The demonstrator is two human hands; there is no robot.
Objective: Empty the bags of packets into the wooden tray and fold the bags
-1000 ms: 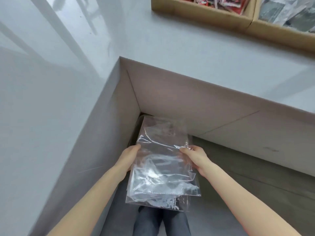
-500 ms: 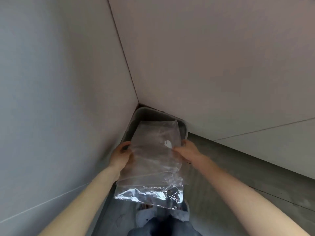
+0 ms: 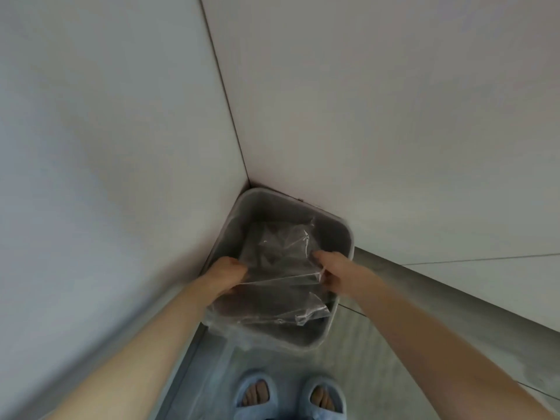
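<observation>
head view: clear plastic bags (image 3: 281,277) gripped at both side edges, left hand (image 3: 225,277) and right hand (image 3: 335,272) each curled round an edge. held between the hands, over the open grey bin (image 3: 341,228) (tucked in the wall corner, just beyond the fingers). blue slippers (image 3: 289,397) below the wrists on the floor.

Both hands, left hand (image 3: 225,275) and right hand (image 3: 336,272), grip clear bags (image 3: 280,269) over a grey bin (image 3: 339,237) at 12 o'clock of blue slippers (image 3: 289,395).
</observation>
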